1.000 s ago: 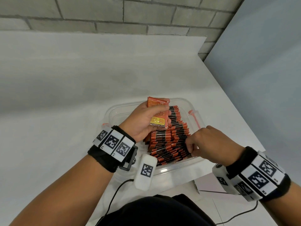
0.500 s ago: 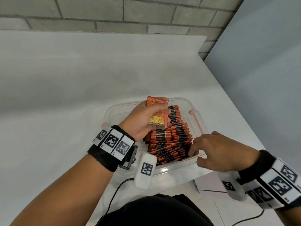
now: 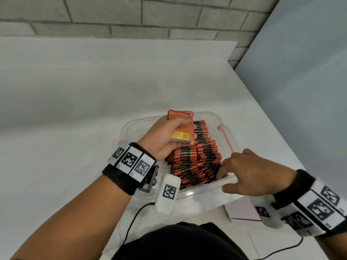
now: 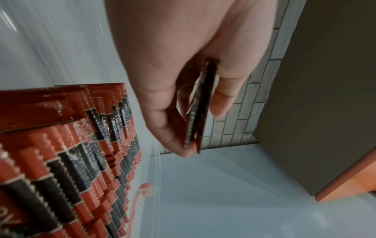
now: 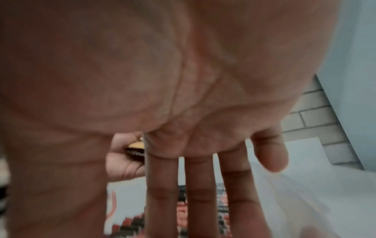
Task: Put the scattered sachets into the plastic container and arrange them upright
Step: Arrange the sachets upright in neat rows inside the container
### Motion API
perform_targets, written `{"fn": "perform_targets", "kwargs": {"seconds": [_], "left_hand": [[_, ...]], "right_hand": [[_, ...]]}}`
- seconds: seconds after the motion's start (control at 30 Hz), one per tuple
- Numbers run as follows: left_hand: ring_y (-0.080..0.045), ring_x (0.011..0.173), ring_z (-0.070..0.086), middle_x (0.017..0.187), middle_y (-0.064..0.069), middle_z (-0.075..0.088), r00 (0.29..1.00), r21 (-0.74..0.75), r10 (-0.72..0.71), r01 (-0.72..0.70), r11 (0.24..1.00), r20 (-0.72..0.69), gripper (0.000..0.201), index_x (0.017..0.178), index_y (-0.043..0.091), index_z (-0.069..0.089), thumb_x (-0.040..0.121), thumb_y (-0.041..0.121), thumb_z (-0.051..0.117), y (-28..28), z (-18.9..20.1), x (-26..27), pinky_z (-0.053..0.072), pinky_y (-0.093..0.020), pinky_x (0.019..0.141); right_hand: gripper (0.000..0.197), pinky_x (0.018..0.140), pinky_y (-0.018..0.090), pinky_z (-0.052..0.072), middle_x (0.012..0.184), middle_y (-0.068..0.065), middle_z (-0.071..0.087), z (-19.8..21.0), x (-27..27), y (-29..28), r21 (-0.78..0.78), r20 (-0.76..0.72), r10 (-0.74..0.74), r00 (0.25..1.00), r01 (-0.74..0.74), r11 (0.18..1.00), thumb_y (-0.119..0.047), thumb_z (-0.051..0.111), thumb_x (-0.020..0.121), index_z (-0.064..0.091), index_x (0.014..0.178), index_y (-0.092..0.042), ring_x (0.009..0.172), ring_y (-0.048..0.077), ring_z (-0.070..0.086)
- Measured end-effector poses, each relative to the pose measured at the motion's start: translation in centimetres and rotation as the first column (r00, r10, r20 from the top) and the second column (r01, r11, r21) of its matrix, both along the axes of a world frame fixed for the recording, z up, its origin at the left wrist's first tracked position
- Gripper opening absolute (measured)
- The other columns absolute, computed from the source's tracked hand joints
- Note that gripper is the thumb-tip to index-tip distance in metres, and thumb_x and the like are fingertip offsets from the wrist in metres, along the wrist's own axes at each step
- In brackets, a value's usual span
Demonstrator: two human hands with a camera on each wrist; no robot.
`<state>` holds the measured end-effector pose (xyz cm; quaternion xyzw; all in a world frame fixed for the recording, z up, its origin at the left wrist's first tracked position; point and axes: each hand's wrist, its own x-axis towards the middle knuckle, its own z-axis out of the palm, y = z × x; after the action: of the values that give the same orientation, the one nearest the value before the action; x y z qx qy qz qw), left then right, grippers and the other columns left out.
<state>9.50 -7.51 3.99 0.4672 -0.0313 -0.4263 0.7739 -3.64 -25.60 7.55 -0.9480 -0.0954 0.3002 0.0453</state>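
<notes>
A clear plastic container (image 3: pixel 223 188) sits on the white table, packed with several orange-and-black sachets (image 3: pixel 197 162) standing in rows. My left hand (image 3: pixel 169 136) holds a small stack of orange sachets (image 3: pixel 183 131) above the container's far part; in the left wrist view the held sachets (image 4: pixel 198 112) show edge-on between thumb and fingers. My right hand (image 3: pixel 249 173) reaches into the container's near right corner, its straight fingers (image 5: pixel 160 185) against the packed rows (image 5: pixel 182 207).
The white table (image 3: pixel 75 119) stretches left and back to a brick wall (image 3: pixel 150 15). A pale panel (image 3: pixel 300 91) stands to the right. The container's orange latch (image 3: pixel 224 132) sits on its right side. A black cable (image 3: pixel 135 222) runs near the table's front edge.
My right hand slid back and right from the middle of the rows to the container's near right corner, and its fingers straightened. The left hand kept hold of its sachets, barely moving.
</notes>
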Motion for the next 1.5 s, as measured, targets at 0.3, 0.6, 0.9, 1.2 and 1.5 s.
{"fn": "perform_targets", "kwargs": {"seconds": [0.3, 0.6, 0.9, 1.2, 1.5], "left_hand": [[-0.02, 0.087, 0.07, 0.099, -0.01, 0.071, 0.987, -0.025, -0.088, 0.092, 0.995, 0.137, 0.039, 0.117, 0.006, 0.06, 0.078, 0.008, 0.063, -0.1, 0.1, -0.8, 0.057, -0.032, 0.079], [-0.022, 0.068, 0.062, 0.083, -0.012, 0.065, 0.994, -0.024, 0.055, -0.058, 0.998, -0.098, 0.06, 0.111, 0.009, 0.06, 0.077, 0.058, 0.055, 0.8, 0.6, 0.3, 0.056, -0.034, 0.067], [-0.023, 0.097, 0.068, 0.11, -0.009, 0.07, 0.991, -0.045, 0.106, -0.103, 0.994, 0.084, 0.034, 0.117, 0.013, 0.063, 0.089, -0.005, 0.053, 1.3, 0.6, 0.6, 0.058, -0.035, 0.081], [-0.022, 0.089, 0.068, 0.1, -0.01, 0.066, 0.986, -0.172, 0.095, -0.072, 0.983, 0.135, 0.056, 0.117, 0.014, 0.057, 0.074, -0.021, 0.055, 0.8, 0.8, 0.0, 0.058, -0.034, 0.074], [-0.018, 0.069, 0.062, 0.077, -0.005, 0.064, 0.987, -0.129, 0.162, -0.163, 0.978, -0.021, 0.035, 0.106, 0.013, 0.063, 0.072, 0.024, 0.065, 1.1, 0.7, 0.7, 0.055, -0.031, 0.065]], "right_hand": [[0.028, 0.062, 0.019, 0.048, 0.092, -0.013, 0.064, 2.4, 4.3, 1.6, 0.695, 0.196, -0.696, 0.691, 0.402, 0.596, -0.038, 0.065, 0.084, 0.058, 0.112, -0.034, 0.07, 0.002, 0.061], [0.018, 0.065, 0.013, 0.042, 0.078, -0.01, 0.059, 2.6, 5.2, 2.9, 0.743, 0.434, -0.673, 0.599, 0.185, 0.643, -0.012, 0.07, 0.082, 0.057, 0.077, -0.023, 0.072, 0.005, 0.054], [0.022, 0.074, 0.023, 0.046, 0.095, -0.007, 0.059, 0.6, 4.1, 4.1, 0.733, 0.227, -0.706, 0.671, 0.359, 0.578, -0.021, 0.069, 0.082, 0.05, 0.087, -0.029, 0.087, 0.003, 0.057], [0.016, 0.063, 0.027, 0.05, 0.083, 0.007, 0.072, 0.4, 4.6, 4.7, 0.861, -0.288, -0.83, 0.478, 0.509, -0.005, -0.008, 0.063, 0.088, 0.054, 0.101, -0.011, 0.07, 0.013, 0.067], [0.014, 0.058, 0.022, 0.054, 0.091, 0.004, 0.063, 1.8, 3.2, 2.4, 0.856, -0.04, -0.782, 0.622, 0.425, 0.294, -0.004, 0.05, 0.095, 0.054, 0.091, -0.017, 0.072, 0.013, 0.068]]}}
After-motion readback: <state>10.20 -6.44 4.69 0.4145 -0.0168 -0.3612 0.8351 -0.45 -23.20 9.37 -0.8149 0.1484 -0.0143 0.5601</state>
